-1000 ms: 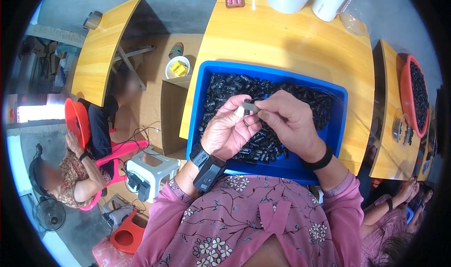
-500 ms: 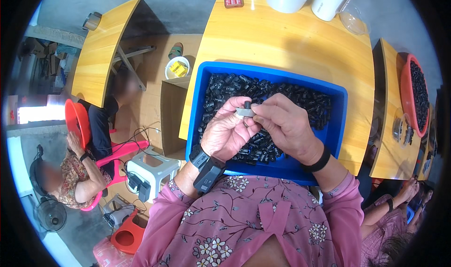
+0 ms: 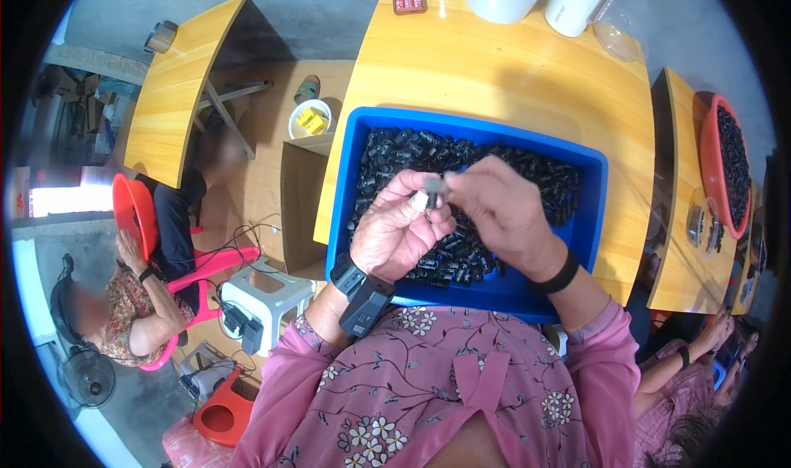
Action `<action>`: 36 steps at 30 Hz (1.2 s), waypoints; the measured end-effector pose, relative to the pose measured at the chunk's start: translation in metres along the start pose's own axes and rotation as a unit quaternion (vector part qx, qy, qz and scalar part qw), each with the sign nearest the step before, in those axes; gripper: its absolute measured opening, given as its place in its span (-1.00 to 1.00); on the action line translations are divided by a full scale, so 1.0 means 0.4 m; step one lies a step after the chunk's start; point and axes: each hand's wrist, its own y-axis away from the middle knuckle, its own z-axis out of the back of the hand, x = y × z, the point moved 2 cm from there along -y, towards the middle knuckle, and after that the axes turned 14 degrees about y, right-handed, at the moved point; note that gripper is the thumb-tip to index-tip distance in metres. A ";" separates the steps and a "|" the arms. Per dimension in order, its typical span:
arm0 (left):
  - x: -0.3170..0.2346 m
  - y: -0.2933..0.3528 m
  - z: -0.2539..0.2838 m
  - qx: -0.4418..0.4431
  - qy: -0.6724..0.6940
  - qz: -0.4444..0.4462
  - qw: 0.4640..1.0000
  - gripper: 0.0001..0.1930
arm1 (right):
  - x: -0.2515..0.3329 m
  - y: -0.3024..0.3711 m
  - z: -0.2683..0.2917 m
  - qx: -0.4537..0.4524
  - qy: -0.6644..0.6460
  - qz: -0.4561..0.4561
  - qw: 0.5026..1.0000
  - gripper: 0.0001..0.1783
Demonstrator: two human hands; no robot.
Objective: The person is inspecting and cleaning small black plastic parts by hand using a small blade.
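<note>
Black part (image 3: 432, 200) over the blue tray (image 3: 594, 200), toward its left edge.
Left hand (image 3: 394, 237) pinches it; I can't tell the blurred right hand's (image 3: 511, 212) grip; grey piece (image 3: 435, 185) now sits higher, so handling seems unfinished.

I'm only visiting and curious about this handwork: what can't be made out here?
In the head view:
Small grey-and-black piece: its full shape, too small and partly covered by the bare left hand.
Bare right hand: its fingertip grip, blurred, apparently by movement.
Blue rectangular plastic tray: most of its bottom, under heaped small black parts.
White round plastic bowl: its far rim, cut off by the top edge.
</note>
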 end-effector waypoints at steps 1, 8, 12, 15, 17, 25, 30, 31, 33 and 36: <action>0.001 -0.001 -0.002 0.018 0.004 0.004 1.000 -0.76 | -0.002 0.001 0.003 -0.008 -0.004 -0.015 1.000 -0.79; 0.000 -0.004 -0.010 -0.055 -0.004 -0.013 0.998 -0.76 | -0.007 0.001 -0.002 -0.006 -0.059 -0.054 0.997 -0.78; -0.004 0.001 0.004 -0.050 0.004 -0.014 0.999 -0.74 | 0.007 0.002 -0.002 0.013 -0.077 -0.034 0.996 -0.77; -0.007 0.003 0.008 -0.049 0.005 -0.013 0.999 -0.74 | 0.020 0.007 -0.008 0.022 -0.078 -0.017 0.997 -0.75; -0.006 0.003 0.008 -0.048 0.002 -0.016 0.999 -0.74 | 0.020 0.008 -0.008 0.030 -0.073 -0.021 0.997 -0.75; -0.007 0.006 0.006 -0.055 -0.010 -0.035 0.998 -0.76 | 0.012 0.008 -0.007 0.049 -0.034 -0.010 0.998 -0.75; -0.006 0.007 0.001 -0.051 -0.020 -0.037 0.998 -0.79 | 0.007 0.011 -0.012 0.033 -0.017 -0.003 0.999 -0.74; -0.005 0.006 -0.001 -0.053 -0.025 -0.040 0.998 -0.80 | 0.006 0.011 -0.013 0.030 -0.019 -0.003 0.999 -0.73; -0.002 0.005 0.008 -0.028 -0.026 -0.040 0.998 -0.79 | -0.002 0.012 -0.015 0.015 -0.019 -0.008 1.000 -0.73; 0.001 0.003 -0.002 -0.017 -0.027 -0.038 0.999 -0.81 | -0.021 0.004 -0.010 -0.014 -0.033 -0.021 0.999 -0.74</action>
